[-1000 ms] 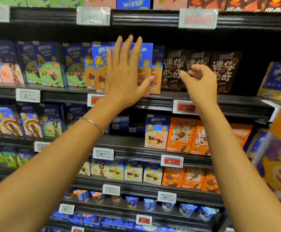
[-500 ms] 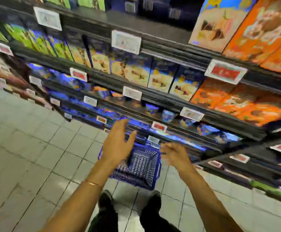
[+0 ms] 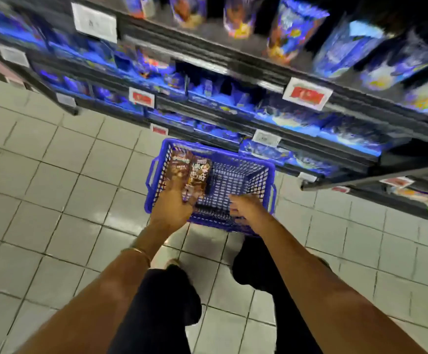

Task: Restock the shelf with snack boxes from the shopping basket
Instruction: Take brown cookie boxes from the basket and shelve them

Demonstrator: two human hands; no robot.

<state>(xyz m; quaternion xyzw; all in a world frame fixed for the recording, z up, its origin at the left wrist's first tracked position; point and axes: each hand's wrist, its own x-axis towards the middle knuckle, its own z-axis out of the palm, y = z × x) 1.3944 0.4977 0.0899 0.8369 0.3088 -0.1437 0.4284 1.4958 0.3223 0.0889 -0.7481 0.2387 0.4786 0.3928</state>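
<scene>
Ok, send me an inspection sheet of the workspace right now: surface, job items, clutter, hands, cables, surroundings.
Surface: pale tiled floor; the blue shopping basket stands on it beside the lowest shelves.
Job's things: brown snack boxes, seemingly two, at the basket's left side.
Clutter: nothing seen.
Hands: left hand grips the near end of the boxes; right hand is over the basket's right side, with nothing visible in it and its fingers too blurred to read.
Cables: nothing seen.
Surroundings: shelves of blue packs with price tags, motion-blurred; the person's dark trousers below.
</scene>
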